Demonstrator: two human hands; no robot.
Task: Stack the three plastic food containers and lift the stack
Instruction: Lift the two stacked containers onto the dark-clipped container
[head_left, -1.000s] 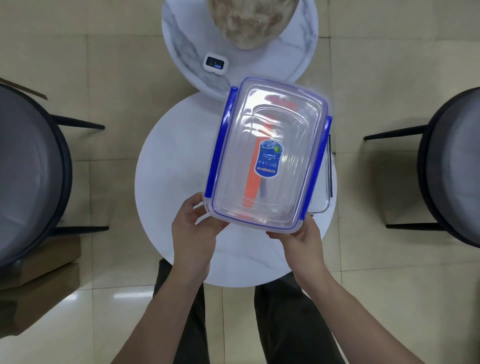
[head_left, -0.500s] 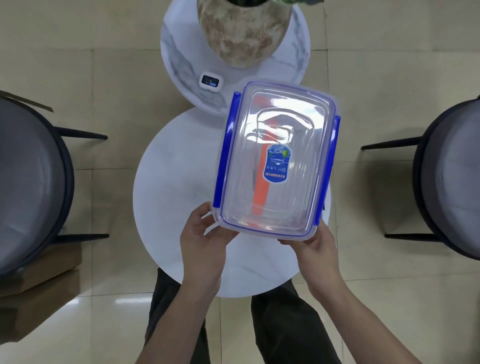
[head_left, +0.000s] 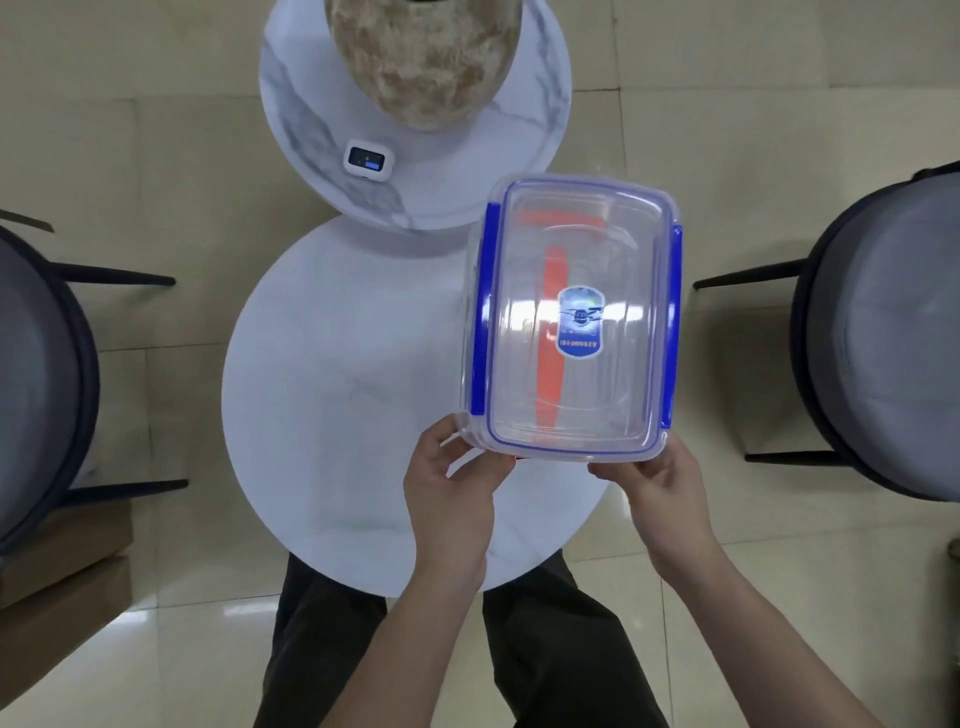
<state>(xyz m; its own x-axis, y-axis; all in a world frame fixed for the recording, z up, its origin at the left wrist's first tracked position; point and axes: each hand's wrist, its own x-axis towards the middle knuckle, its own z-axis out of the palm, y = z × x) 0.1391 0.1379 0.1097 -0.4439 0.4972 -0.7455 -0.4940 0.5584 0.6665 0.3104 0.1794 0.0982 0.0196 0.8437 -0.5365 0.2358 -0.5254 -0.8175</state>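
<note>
A stack of clear plastic food containers (head_left: 613, 395) is up in the air over the right side of the round white table (head_left: 337, 395). The top one has a clear lid with blue side clips and a blue oval label. Orange clips of a lower container show through it. How many containers are in the stack I cannot tell. My left hand (head_left: 452, 493) grips the stack's near left corner from below. My right hand (head_left: 660, 493) grips its near right corner.
A smaller marble table (head_left: 535, 171) stands behind, bearing a large mottled vase (head_left: 423, 57) and a small white device (head_left: 367, 160). Dark chairs stand at the left (head_left: 36, 384) and right (head_left: 878, 332). Brown boxes (head_left: 57, 587) lie on the floor at lower left.
The held stack has shifted to the right and turned straighter, with both hands following. The view has tilted, so the tables sit lower in the frame.
</note>
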